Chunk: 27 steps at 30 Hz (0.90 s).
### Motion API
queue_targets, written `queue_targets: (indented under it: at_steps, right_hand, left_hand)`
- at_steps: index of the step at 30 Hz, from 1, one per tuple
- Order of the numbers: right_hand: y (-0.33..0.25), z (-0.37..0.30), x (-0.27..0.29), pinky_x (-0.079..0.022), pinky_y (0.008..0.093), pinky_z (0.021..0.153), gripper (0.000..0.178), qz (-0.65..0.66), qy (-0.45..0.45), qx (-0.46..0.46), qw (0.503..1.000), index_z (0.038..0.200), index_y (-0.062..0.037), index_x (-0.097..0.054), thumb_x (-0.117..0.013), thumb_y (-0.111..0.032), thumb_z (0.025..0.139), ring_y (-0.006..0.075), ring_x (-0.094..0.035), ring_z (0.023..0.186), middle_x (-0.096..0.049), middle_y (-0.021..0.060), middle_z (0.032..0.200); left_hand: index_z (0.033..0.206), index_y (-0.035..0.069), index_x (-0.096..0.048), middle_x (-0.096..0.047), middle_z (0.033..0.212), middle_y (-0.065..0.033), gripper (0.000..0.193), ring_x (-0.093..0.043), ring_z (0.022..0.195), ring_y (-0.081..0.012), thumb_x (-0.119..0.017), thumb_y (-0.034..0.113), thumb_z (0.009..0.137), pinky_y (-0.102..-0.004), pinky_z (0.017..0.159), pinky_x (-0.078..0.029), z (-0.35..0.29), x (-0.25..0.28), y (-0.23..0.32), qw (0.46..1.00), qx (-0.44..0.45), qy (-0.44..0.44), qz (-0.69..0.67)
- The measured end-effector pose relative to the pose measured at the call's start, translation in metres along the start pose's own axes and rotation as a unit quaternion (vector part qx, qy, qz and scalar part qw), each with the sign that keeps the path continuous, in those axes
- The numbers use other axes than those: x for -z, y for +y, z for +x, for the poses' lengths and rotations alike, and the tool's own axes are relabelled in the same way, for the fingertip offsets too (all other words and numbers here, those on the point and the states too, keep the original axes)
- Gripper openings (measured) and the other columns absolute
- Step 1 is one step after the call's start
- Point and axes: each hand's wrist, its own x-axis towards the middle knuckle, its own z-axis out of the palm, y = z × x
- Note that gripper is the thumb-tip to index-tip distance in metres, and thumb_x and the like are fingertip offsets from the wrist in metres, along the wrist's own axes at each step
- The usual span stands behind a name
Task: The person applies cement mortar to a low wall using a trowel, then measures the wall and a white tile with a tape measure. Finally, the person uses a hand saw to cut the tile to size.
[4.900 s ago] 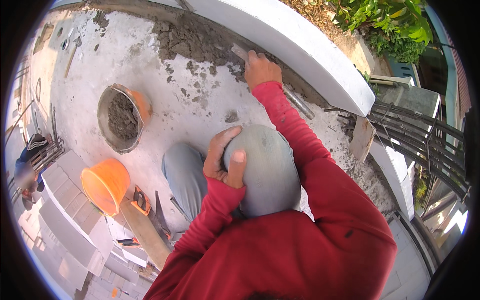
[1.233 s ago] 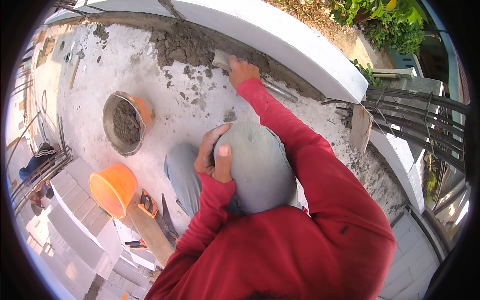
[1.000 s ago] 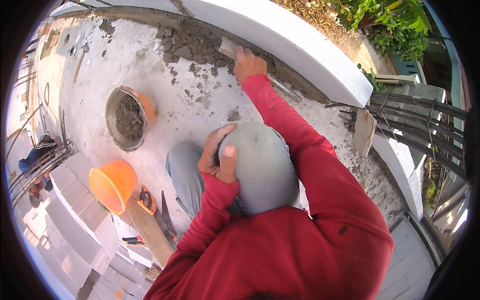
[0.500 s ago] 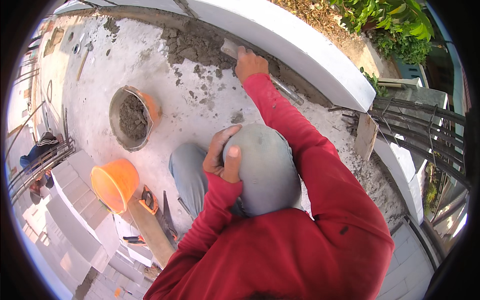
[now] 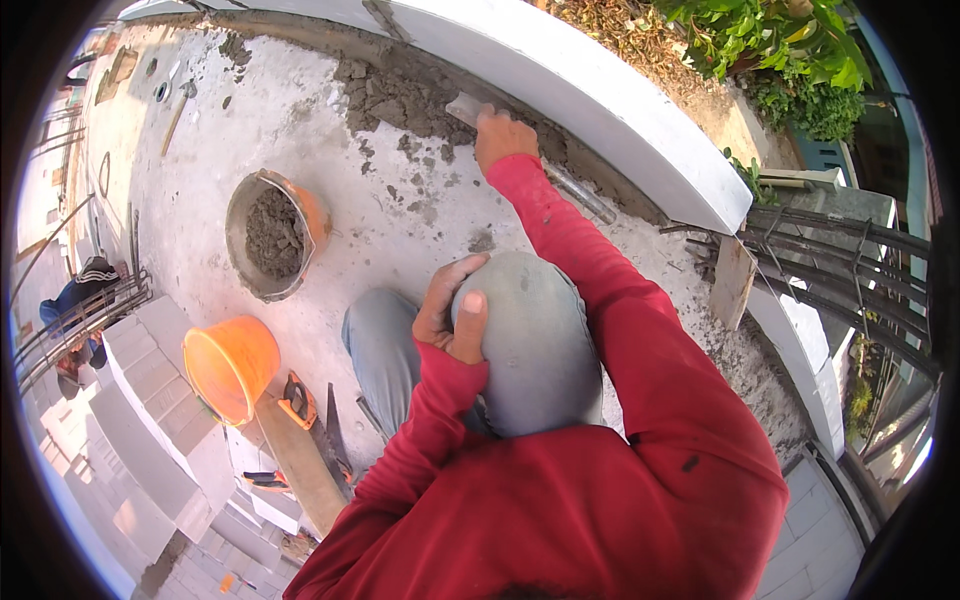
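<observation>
While left grip (image 5: 446, 318) cups knee (image 5: 535, 345), right grip (image 5: 506, 141) outstretched, curled around tool (image 5: 463, 108)

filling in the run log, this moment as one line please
right grip: holds flat-bladed tool, by mortar | left grip: on knee | orange bucket: grey mix inside

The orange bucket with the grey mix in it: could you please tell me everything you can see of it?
The bucket is round and looks like plastic, orange on its outer wall, with a grey crust along the rim and inside. Its rim looks uneven. Coarse grey mix lies in it; how deep cannot be judged. It appears to stand upright on the pale floor, apart from a second orange bucket.
</observation>
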Motion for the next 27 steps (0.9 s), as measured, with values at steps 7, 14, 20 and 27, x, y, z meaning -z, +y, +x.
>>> queue_targets:
  at_steps: [7, 14, 20, 27]
  right_hand:
    - [0.005, 0.010, -0.004, -0.061, 0.0448, 0.075, 0.027, -0.020, -0.020, 0.005, 1.000, 0.117, 0.0009, -0.063, -0.053, -0.008, 0.093, 0.0365, -0.075, 0.089, -0.074, 0.0215, 0.102]
    - [0.004, -0.016, -0.029, -0.061, 0.0468, 0.074, 0.024, -0.015, -0.063, 0.024, 0.998, 0.112, 0.0016, -0.061, -0.055, -0.007, 0.091, 0.0376, -0.075, 0.088, -0.073, 0.0232, 0.098]
    - [-0.002, -0.010, -0.024, -0.059, 0.0492, 0.073, 0.024, 0.026, -0.012, 0.042, 0.999, 0.111, -0.0008, -0.060, -0.057, -0.006, 0.088, 0.0405, -0.074, 0.086, -0.071, 0.0236, 0.100]
    - [-0.021, 0.012, -0.023, -0.060, 0.0475, 0.073, 0.024, 0.014, -0.006, 0.063, 0.998, 0.113, -0.0010, -0.061, -0.056, -0.006, 0.090, 0.0388, -0.074, 0.086, -0.070, 0.0221, 0.102]
  left_hand:
    - [0.126, -0.001, -0.064, -0.065, 0.122, -0.0111, 0.038, -0.059, 0.114, -0.0192, -0.056, 0.026, 0.101, -0.0330, 0.103, -0.043, 0.002, 0.000, 0.004, 0.999, 0.035, -0.001, -0.011]
    - [0.126, -0.003, -0.065, -0.069, 0.119, -0.0134, 0.044, -0.062, 0.111, -0.0205, -0.055, 0.033, 0.102, -0.0342, 0.098, -0.047, 0.001, -0.001, 0.001, 1.000, -0.006, 0.007, 0.010]
    - [0.125, -0.004, -0.066, -0.070, 0.118, -0.0141, 0.048, -0.064, 0.109, -0.0210, -0.055, 0.038, 0.102, -0.0347, 0.096, -0.049, 0.003, -0.003, -0.001, 0.999, -0.024, 0.015, 0.047]
    - [0.128, 0.002, -0.064, -0.066, 0.122, -0.0099, 0.037, -0.059, 0.115, -0.0195, -0.059, 0.026, 0.100, -0.0333, 0.104, -0.043, 0.004, 0.001, 0.005, 1.000, 0.012, -0.015, 0.001]
